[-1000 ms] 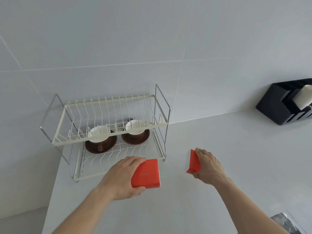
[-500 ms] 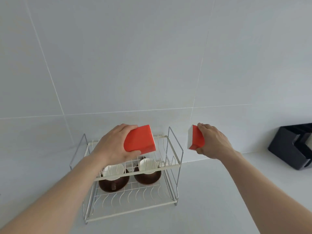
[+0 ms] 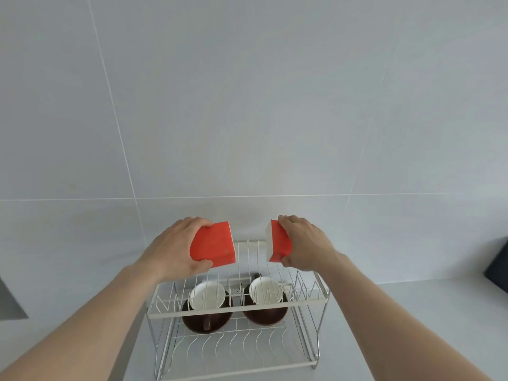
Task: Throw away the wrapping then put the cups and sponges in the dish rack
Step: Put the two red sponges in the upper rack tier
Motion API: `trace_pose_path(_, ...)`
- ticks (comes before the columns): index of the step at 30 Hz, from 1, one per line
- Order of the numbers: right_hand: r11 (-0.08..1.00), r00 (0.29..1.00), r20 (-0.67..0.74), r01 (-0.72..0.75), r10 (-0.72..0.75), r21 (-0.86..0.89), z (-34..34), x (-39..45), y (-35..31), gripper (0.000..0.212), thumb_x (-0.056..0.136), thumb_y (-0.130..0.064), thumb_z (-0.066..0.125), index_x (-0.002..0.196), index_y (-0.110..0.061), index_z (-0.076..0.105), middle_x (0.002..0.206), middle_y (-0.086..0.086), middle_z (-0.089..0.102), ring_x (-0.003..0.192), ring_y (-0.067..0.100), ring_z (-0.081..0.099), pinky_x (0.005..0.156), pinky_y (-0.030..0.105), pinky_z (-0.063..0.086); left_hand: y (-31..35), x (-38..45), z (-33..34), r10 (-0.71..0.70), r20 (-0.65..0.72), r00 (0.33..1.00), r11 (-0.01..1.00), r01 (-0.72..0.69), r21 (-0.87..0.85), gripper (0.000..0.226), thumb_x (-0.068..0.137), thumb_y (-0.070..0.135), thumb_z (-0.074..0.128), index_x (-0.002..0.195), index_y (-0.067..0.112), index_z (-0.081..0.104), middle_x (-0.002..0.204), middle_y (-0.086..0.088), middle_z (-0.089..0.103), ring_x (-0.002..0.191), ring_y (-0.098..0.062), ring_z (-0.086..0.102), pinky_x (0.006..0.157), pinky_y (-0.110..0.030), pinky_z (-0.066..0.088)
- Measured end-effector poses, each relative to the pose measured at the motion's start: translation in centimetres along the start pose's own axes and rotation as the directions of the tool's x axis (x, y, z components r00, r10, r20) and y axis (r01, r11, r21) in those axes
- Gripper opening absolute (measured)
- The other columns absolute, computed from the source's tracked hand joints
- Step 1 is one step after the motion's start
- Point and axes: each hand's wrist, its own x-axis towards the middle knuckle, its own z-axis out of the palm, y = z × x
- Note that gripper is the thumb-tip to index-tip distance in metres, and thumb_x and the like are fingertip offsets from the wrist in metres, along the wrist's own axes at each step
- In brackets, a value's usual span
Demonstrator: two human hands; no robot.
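A white two-tier wire dish rack [image 3: 236, 310] stands on the counter against the tiled wall. Two brown cups with white insides sit side by side on its lower tier, the left cup [image 3: 206, 306] and the right cup [image 3: 265, 302]. My left hand [image 3: 176, 250] grips a red sponge [image 3: 213, 247] above the left part of the upper tier. My right hand [image 3: 305, 248] holds a second red sponge [image 3: 278, 242] with a white side, above the upper tier's back right part. Both sponges hang clear of the wires.
A black holder [image 3: 497, 266] pokes in at the right edge on the pale counter [image 3: 398, 312]. A grey panel [image 3: 11, 301] shows at the far left. The tiled wall rises right behind the rack.
Both hands have lifted the sponges off the counter and carried them up over the rack's upper tier, closer together. The view has tilted up toward the wall.
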Motion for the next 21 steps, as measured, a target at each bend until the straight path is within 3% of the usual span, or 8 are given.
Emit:
trace_pose_path(3, 1.000, 0.999, 0.043, 0.019, -0.019, 0.005, 2.2, 0.9, -0.6, 0.092, 0.065, -0.034, 0.084, 0.141, -0.016, 0.036, 0.137, 0.001, 0.049, 0.123, 0.026, 0.047, 0.097, 0.044, 0.048, -1.3, 0.0, 1.5, -0.024, 0.062, 0.998, 1.000, 0.023, 0.009, 0.077, 0.064, 0.055, 0.071, 0.131, 0.044, 0.035, 0.126, 0.020, 0.045, 0.115, -0.008, 0.045, 0.098, -0.034, 0.043)
trace_pose_path(10, 0.999, 0.990, 0.138, 0.036, -0.032, -0.027, 6.1, 2.2, -0.4, 0.095, 0.064, -0.033, 0.086, 0.142, -0.016, 0.035, 0.138, 0.001, 0.049, 0.124, 0.027, 0.048, 0.100, 0.044, 0.046, -3.3, 0.4, 5.0, -0.064, 0.173, 0.983, 0.998, 0.061, 0.018, 0.080, 0.063, 0.057, 0.068, 0.133, 0.045, 0.032, 0.131, 0.019, 0.044, 0.118, -0.007, 0.044, 0.093, -0.029, 0.045)
trace_pose_path(21, 0.995, 0.981, 0.181, 0.063, -0.075, 0.070, 10.0, 3.2, -0.3, 0.083, 0.071, -0.023, 0.080, 0.142, -0.016, 0.037, 0.134, 0.000, 0.052, 0.122, 0.027, 0.049, 0.094, 0.041, 0.050, -5.1, 1.7, 8.4, -0.053, 0.220, 0.974, 0.997, 0.042, 0.058, 0.083, 0.064, 0.060, 0.067, 0.137, 0.042, 0.031, 0.138, 0.016, 0.044, 0.127, -0.012, 0.039, 0.110, -0.033, 0.033)
